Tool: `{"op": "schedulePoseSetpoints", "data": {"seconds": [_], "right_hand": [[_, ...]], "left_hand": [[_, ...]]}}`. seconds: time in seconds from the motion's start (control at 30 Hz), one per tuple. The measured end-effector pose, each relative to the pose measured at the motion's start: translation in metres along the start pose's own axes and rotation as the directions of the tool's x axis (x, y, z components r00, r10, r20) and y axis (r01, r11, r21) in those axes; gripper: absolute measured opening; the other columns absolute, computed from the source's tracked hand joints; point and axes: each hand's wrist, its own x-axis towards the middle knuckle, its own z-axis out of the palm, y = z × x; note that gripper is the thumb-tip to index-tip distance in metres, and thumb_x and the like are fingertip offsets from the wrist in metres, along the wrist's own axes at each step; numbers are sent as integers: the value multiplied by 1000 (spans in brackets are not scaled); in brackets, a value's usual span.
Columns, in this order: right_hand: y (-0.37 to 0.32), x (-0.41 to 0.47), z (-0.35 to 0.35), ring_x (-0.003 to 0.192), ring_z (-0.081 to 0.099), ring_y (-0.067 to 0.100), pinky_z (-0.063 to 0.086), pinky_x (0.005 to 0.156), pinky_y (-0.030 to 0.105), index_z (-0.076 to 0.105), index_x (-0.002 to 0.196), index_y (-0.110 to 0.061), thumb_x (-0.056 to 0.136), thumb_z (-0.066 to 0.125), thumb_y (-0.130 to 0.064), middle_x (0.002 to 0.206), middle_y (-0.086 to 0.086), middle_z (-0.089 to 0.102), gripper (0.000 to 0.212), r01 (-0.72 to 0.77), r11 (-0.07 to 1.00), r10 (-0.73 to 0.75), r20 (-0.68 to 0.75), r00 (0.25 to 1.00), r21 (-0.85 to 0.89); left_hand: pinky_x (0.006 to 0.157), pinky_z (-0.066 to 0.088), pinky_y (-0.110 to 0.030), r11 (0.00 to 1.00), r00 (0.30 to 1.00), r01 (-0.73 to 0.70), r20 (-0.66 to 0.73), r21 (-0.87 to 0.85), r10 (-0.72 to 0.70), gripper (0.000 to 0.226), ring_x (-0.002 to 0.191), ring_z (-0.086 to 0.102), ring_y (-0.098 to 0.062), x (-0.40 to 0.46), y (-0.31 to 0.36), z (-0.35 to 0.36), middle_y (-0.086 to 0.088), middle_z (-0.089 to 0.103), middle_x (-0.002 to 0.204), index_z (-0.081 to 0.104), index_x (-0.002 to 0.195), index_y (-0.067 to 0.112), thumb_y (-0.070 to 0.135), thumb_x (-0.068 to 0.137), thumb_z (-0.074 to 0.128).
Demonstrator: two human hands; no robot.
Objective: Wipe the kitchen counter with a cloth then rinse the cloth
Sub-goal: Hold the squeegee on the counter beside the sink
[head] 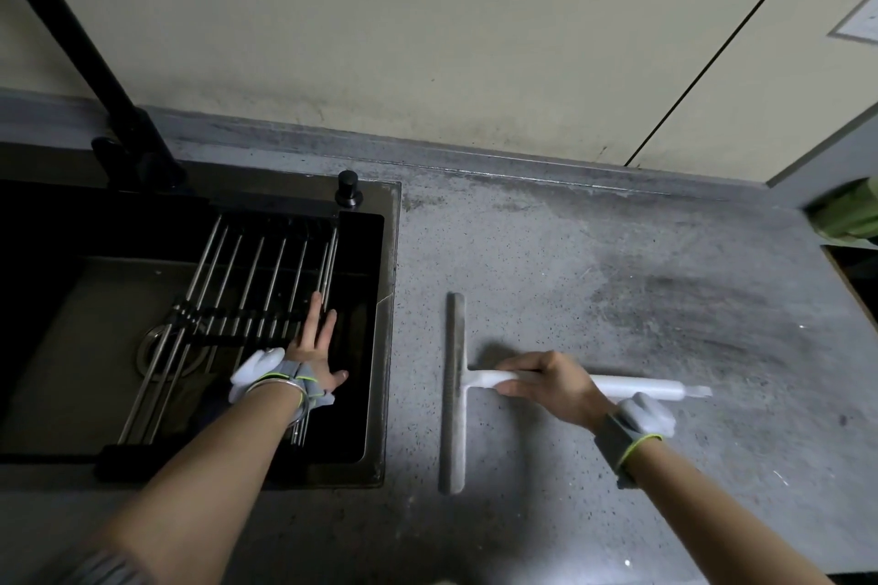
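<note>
Right hand (551,382) curled round the white handle of a squeegee (453,394), blade flat on the grey counter (617,290), just right of the sink (387,347). Left hand (313,347) flat, fingers straight, above the rack (228,295) of metal rods lying across the sink. Black tap (85,62) at the sink's rear. No cloth identifiable; rolled-down gloves at both wrists

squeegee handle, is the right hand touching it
Touching. The head view shows the right hand with fingers curled over the white squeegee handle on the counter.
</note>
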Motion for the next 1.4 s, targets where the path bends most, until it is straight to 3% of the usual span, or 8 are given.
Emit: {"op": "schedulePoseSetpoints", "data": {"seconds": [0.07, 0.33, 0.5, 0.73, 0.93, 1.13, 1.27, 1.4], "right_hand": [[-12, 5, 12, 100, 62, 6, 47, 95, 29, 69, 109, -30, 76, 74, -37, 113, -11, 68, 34, 26, 1000, -26, 16, 1000, -10], [-47, 10, 34, 97, 62, 3, 46, 88, 21, 68, 109, -35, 76, 72, -41, 113, -16, 66, 34, 99, 995, -99, 0, 995, 6], [-21, -10, -4, 71, 63, -2, 48, 64, 13, 69, 107, -32, 76, 73, -35, 110, -13, 68, 31, 35, 997, -32, -41, 999, 73], [35, -50, -47, 70, 64, 32, 47, 61, 35, 71, 102, -31, 70, 71, -41, 87, -7, 74, 33, -78, 997, 76, -124, 989, -12], [44, -51, -33, 43, 47, 0, 33, 43, 14, 70, 107, -26, 78, 70, -35, 81, -9, 71, 30, -60, 996, 51, -133, 990, -60], [19, -33, -4, 60, 54, -9, 36, 56, 7, 69, 109, -29, 79, 70, -39, 94, -14, 70, 31, 2, 997, -9, -90, 996, -78], [-1, -15, 16, 89, 63, 3, 48, 83, 23, 70, 106, -34, 76, 73, -39, 104, -15, 69, 30, 3, 1000, -3, -61, 998, -4], [-23, 2, 31, 89, 61, 1, 47, 89, 24, 70, 106, -35, 76, 75, -38, 106, -16, 69, 31, 38, 999, -38, -46, 998, 7]], "left_hand": [[95, 44, -31, 1000, 1000, 2, 5, 5, -2, 95, 128, 42, -34, 1, 0, 1, 3, -44, 146, -18, 148, 24, 34, 92, 58], [93, 45, -30, 1000, 1000, 1, 16, 8, -1, 94, 123, 46, -33, 1, 0, 0, 2, -46, 145, -17, 149, 24, 33, 92, 57], [97, 44, -33, 1000, 999, 5, 36, -14, -5, 92, 123, 48, -33, 1, 1, -3, 2, -47, 144, -17, 149, 23, 33, 93, 56], [99, 43, -33, 1000, 1000, 3, 14, -13, -3, 90, 126, 45, -33, 2, -2, 1, 3, -45, 145, -15, 150, 24, 37, 93, 55], [101, 41, -34, 999, 1000, -5, 6, -39, 6, 88, 128, 43, -36, 5, -6, 6, 4, -45, 145, -11, 150, 25, 38, 93, 54], [106, 37, -36, 999, 1000, -7, 13, -38, 7, 87, 135, 35, -35, 7, -7, 7, 5, -45, 145, -11, 150, 25, 37, 93, 54], [105, 37, -36, 999, 1000, -1, 17, -34, 1, 87, 136, 31, -39, 7, -6, 7, 5, -46, 145, -12, 150, 25, 37, 94, 53], [99, 42, -34, 1000, 1000, 5, 10, -20, -5, 87, 128, 42, -37, 7, -5, 6, 4, -46, 144, -12, 150, 25, 38, 94, 53]]}}
